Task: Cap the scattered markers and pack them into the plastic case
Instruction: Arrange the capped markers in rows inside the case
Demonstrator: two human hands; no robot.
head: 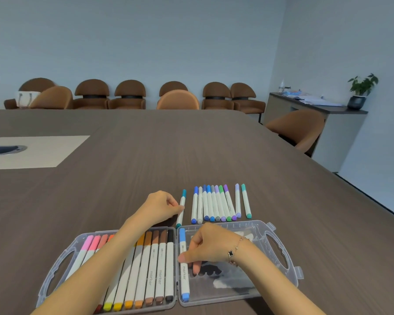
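Observation:
A clear plastic case [280, 258] lies open on the table near me. Its left half holds a row of several capped markers [155, 269], from pink through yellow and brown to black. In the right half lies one blue-capped marker [184, 278] against the hinge; my right hand [205, 248] pinches it with thumb and fingers. My left hand [159, 206] pinches a teal-capped marker [181, 208] lying on the table just beyond the case. To the right of that lies a row of several capped markers [218, 204] in blues, purples, grey and green.
The dark wooden table [146, 155] stretches far ahead, with a pale inset panel [43, 151] at the left. Brown chairs [178, 98] line the far side and right corner. A side cabinet [305, 110] with a potted plant [359, 92] stands at the right wall.

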